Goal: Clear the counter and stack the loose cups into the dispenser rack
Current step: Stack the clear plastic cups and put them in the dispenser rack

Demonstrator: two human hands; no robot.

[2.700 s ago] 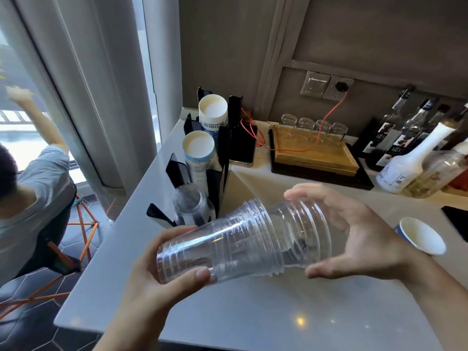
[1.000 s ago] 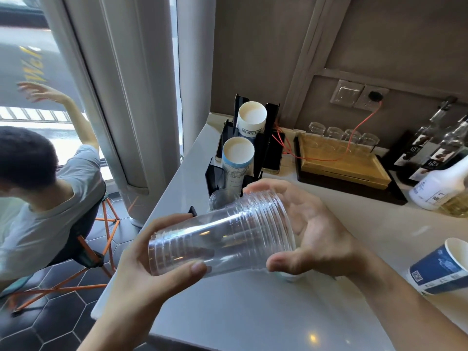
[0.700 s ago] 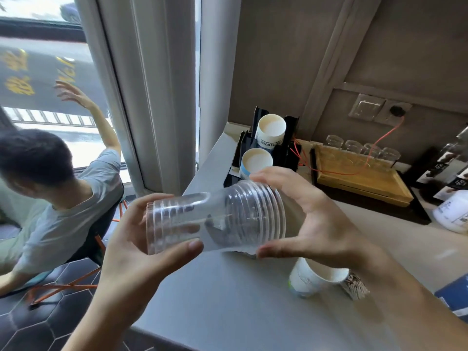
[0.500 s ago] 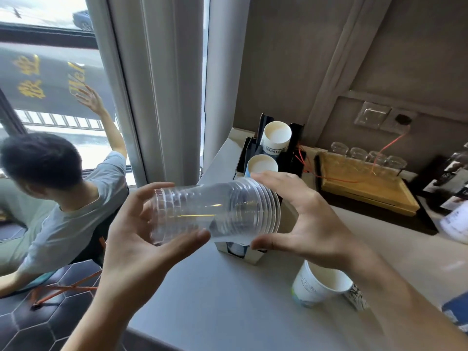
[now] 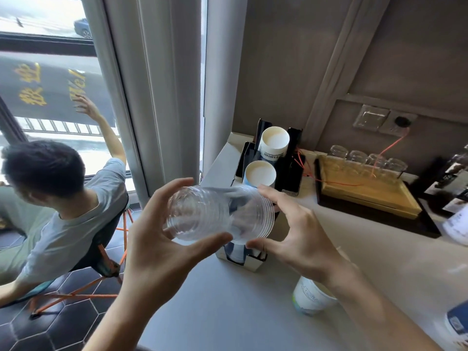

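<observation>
A nested stack of clear plastic cups (image 5: 217, 214) lies sideways in the air over the counter's left end. My left hand (image 5: 162, 239) grips its base end from below and the left. My right hand (image 5: 291, 231) pinches the rim end between forefinger and thumb. Just behind the stack stands the black dispenser rack (image 5: 291, 171), with two stacks of white paper cups (image 5: 274, 143) (image 5: 259, 173) in its back slots. The rack's front slot is hidden by the clear stack. A loose white paper cup (image 5: 311, 297) stands on the counter under my right wrist.
A small box (image 5: 243, 259) sits on the grey counter (image 5: 228, 312) below the stack. A blue paper cup (image 5: 458, 323) is at the lower right. A wooden tray (image 5: 367, 191) with several glasses stands against the wall. A seated person (image 5: 63, 203) is beyond the counter's left edge.
Both hands have lifted the clear stack and carried it toward the rack's front, its base end turning toward me. My view has shifted left and up.
</observation>
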